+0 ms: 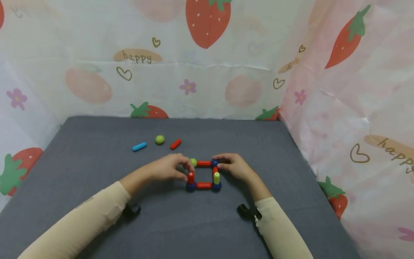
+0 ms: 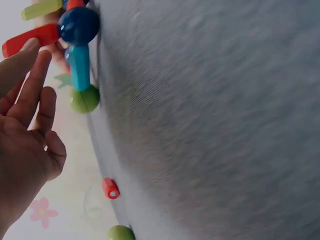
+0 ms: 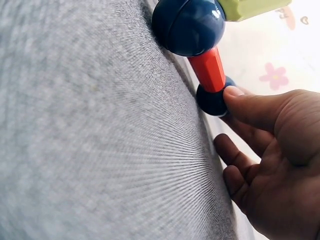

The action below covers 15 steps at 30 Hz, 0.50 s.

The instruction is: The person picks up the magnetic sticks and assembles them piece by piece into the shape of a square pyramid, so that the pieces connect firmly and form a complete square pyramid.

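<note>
A square frame of toy balls and rods lies on the table. Dark blue balls form three corners, including the near-left ball (image 1: 191, 186) and near-right ball (image 1: 216, 186); a green ball (image 1: 193, 162) forms the far-left corner. Red rods (image 1: 204, 185) make the near and far sides, and a light blue rod (image 2: 80, 70) the left side. My left hand (image 1: 171, 168) pinches an upright red rod (image 2: 35, 39) on the near-left ball. My right hand (image 1: 235, 166) holds the far-right dark blue ball (image 3: 212, 101) between thumb and fingers. A yellow-green rod (image 1: 216, 178) stands on the near-right ball.
Beyond the frame, a loose blue rod (image 1: 139, 146), a green ball (image 1: 160, 140) and a red rod (image 1: 175, 144) lie on the grey table (image 1: 194, 226). A strawberry-print cloth (image 1: 207, 100) hangs behind the table and along its sides.
</note>
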Each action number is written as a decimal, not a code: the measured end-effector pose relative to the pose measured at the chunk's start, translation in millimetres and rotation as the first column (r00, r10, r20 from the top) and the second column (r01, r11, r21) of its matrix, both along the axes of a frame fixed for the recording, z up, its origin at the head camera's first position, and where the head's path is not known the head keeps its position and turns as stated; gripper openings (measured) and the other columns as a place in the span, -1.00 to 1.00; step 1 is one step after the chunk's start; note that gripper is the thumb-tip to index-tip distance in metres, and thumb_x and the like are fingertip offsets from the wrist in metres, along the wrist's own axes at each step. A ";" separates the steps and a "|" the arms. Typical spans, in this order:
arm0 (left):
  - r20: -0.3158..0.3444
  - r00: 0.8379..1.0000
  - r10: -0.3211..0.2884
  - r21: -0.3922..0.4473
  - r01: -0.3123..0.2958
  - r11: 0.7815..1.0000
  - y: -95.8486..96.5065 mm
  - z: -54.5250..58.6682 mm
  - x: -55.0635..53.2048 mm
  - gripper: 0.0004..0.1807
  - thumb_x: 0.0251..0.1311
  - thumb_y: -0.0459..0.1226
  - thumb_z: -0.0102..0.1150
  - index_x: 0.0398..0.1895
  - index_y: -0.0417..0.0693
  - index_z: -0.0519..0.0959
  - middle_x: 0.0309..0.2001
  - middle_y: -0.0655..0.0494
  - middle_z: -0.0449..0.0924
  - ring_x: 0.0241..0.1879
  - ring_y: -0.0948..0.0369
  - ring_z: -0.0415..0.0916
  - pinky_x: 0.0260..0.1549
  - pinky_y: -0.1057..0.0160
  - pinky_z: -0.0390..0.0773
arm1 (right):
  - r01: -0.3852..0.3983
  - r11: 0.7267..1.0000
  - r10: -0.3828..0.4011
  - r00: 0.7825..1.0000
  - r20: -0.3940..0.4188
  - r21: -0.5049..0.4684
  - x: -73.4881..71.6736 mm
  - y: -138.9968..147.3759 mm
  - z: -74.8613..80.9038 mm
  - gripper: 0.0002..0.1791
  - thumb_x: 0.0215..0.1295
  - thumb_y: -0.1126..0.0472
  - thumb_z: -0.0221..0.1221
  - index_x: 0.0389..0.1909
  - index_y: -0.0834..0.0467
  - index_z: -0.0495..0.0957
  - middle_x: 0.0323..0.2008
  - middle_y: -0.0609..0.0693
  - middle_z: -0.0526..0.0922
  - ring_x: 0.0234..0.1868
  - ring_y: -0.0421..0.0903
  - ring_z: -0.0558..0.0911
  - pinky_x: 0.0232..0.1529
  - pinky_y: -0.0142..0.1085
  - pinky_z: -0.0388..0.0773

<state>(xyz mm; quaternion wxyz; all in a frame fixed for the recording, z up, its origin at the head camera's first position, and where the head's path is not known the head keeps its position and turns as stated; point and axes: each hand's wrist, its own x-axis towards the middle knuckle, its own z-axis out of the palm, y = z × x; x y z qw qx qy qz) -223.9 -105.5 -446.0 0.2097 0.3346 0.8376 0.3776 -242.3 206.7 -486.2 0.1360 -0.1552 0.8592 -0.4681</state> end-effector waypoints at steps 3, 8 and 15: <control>-0.006 1.000 -0.018 -0.006 0.018 1.000 1.5 3.0 -7.0 -0.72 0.22 -0.24 0.46 -0.05 0.27 0.68 -0.02 0.29 0.62 0.10 0.12 0.51 0.16 0.03 0.51 | -0.003 1.000 0.003 1.000 -0.004 0.005 0.9 0.4 -0.4 -0.64 0.43 0.22 0.27 0.21 0.01 0.67 0.21 0.01 0.66 0.20 -0.05 0.59 0.11 -0.20 0.55; -0.052 0.999 0.015 0.007 -0.014 1.000 7.8 4.8 -21.6 -0.73 0.22 -0.26 0.46 -0.03 0.12 0.70 -0.04 0.28 0.66 0.12 0.06 0.49 0.18 -0.04 0.51 | -0.003 1.000 0.003 1.000 -0.009 0.005 1.0 1.2 -1.2 -0.64 0.43 0.20 0.27 0.21 0.01 0.67 0.19 0.01 0.67 0.17 -0.05 0.59 0.10 -0.18 0.54; -0.131 0.989 0.074 -0.039 -0.080 0.996 13.9 0.7 -42.2 -0.69 0.25 -0.24 0.43 0.06 0.02 0.70 0.01 0.22 0.65 0.14 0.05 0.45 0.17 -0.02 0.48 | -0.010 1.000 0.011 1.000 -0.026 0.022 -0.6 0.9 -0.5 -0.64 0.44 0.18 0.27 0.22 -0.01 0.66 0.20 0.00 0.67 0.18 -0.05 0.60 0.11 -0.17 0.55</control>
